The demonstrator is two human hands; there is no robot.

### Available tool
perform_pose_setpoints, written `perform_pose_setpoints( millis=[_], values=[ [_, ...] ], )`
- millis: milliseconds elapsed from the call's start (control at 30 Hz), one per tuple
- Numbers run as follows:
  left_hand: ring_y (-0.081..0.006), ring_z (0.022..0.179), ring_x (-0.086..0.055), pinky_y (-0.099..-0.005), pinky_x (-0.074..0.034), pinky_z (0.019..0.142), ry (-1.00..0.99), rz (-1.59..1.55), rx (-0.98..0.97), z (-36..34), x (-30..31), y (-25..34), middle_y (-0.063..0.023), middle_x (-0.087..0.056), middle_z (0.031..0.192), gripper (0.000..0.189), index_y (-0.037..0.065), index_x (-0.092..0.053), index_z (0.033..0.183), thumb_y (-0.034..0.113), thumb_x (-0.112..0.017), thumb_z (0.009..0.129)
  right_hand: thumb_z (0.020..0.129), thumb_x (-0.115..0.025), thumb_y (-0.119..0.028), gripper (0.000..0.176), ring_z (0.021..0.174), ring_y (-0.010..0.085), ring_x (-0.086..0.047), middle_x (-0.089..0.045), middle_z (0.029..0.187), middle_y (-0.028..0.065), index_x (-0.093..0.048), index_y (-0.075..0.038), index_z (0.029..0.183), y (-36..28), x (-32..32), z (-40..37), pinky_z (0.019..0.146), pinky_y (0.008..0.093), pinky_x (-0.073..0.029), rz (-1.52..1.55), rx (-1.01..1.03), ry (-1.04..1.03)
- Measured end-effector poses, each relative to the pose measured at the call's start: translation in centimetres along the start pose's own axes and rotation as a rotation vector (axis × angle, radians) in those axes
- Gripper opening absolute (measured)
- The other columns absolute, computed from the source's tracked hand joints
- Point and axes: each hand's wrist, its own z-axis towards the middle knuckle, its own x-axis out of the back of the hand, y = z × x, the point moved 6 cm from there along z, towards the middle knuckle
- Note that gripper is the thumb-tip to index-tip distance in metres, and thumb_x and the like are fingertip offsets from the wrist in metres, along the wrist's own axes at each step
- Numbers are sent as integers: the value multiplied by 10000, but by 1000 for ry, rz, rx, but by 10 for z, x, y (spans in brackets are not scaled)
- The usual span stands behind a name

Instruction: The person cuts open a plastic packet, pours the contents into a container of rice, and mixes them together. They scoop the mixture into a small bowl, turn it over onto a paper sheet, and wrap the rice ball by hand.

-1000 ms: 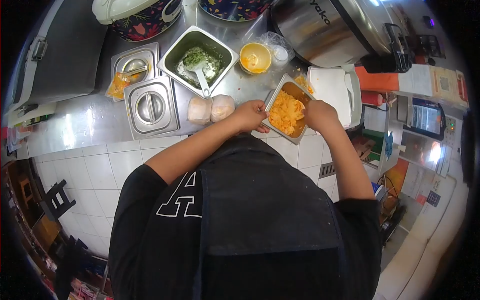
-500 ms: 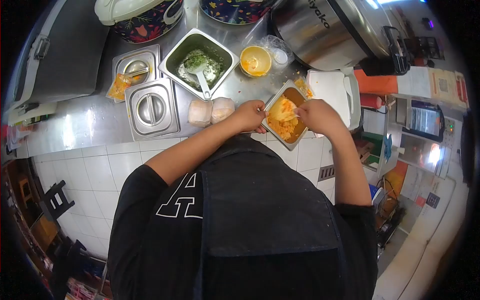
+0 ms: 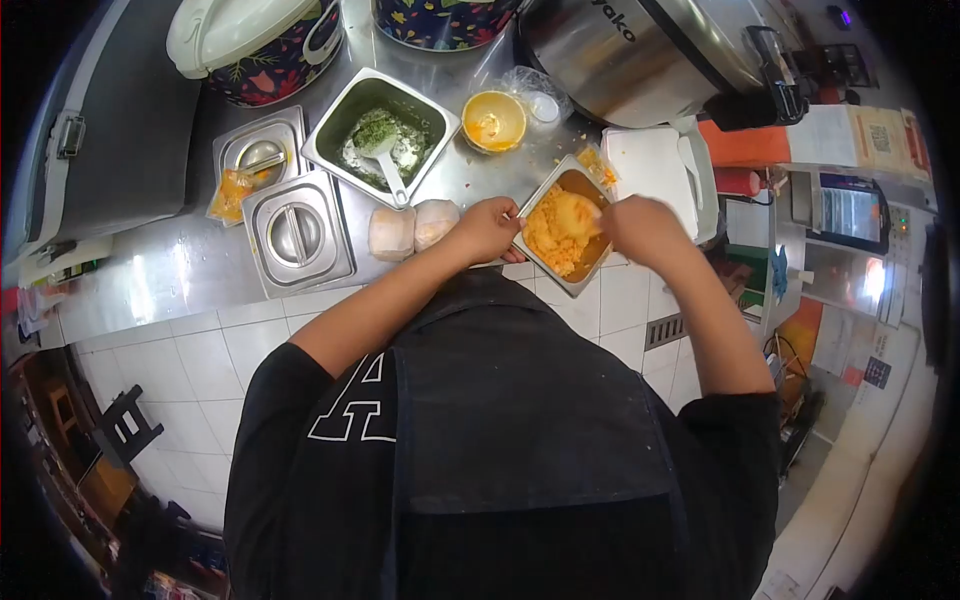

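Observation:
My left hand (image 3: 490, 230) is closed on the left rim of a tilted steel food pan (image 3: 572, 282), thumb at the edge and fingers along the outside. Shredded orange filling (image 3: 546, 235) lies inside the pan. Over its right side, my right hand (image 3: 645, 232) is closed on a pale, orange-smeared serving spoon (image 3: 578, 214); the spoon is blurred and its handle is mostly hidden in my fist. Two wrapped rolls (image 3: 393, 233) sit on the counter beside my left forearm.
A steel pan (image 3: 330, 160) holds chopped greens and a white spoon (image 3: 388, 170). Nearby are a yellow bowl (image 3: 493, 122), lidded steel pans (image 3: 297, 235), a white box (image 3: 655, 175), a large steel cooker (image 3: 620, 60) and a flowered pot (image 3: 262, 60). The counter edge (image 3: 200, 310) runs before me.
My right hand has moved the spoon within the pan, and the orange filling now lies spread farther toward the pan's upper left. My left hand keeps its grip. The whole view has shifted slightly.

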Motion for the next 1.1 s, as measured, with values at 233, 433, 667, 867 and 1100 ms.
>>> perform_pose_setpoints(
  millis=[233, 433, 667, 867, 1100],
  values=[
    [-270, 730, -763, -320, -644, 600, -51, 63, 38, 3, -19, 2, -135, -647, 819, 137, -8, -514, 1037, 124, -546, 1062, 909, -623, -168, 200, 905, 340, -740, -754, 949, 187, -781, -51, 951, -8, -59, 4, 798, 467, -579, 21, -82, -142],
    [-295, 772, -767, -318, -654, 625, -121, -48, 85, 7, -30, -12, -158, -651, 913, 144, 3, -492, 1050, 141, -527, 1076, 993, -575, -258, 299, 839, 423, -702, -701, 851, 264, -746, -26, 914, 4, -85, -12, 765, 527, -545, 585, -57, 61],
    [-327, 807, -771, -316, -653, 625, -110, -173, 82, 6, -22, -15, -186, -632, 968, 109, 9, -468, 1056, 110, -506, 1071, 980, -576, -209, 191, 755, 329, -735, -724, 790, 143, -711, -74, 988, -33, -40, -61, 656, 475, -561, 81, -6, 235],
    [-327, 835, -770, -320, -660, 650, -104, -161, 71, 10, -17, -9, -178, -627, 1002, 133, 32, -451, 1035, 139, -516, 1077, 925, -617, -193, 162, 758, 306, -741, -733, 806, 123, -733, -93, 980, -32, -34, -53, 642, 455, -561, 107, 14, 183],
    [-306, 851, -766, -340, -668, 728, -33, -42, 28, 6, -10, 6, -135, -647, 1029, 167, 27, -499, 1073, 192, -505, 1096, 926, -624, -228, 200, 844, 295, -753, -759, 863, 127, -783, -112, 892, -2, -7, -37, 707, 448, -577, 200, -199, 204]
  ],
)
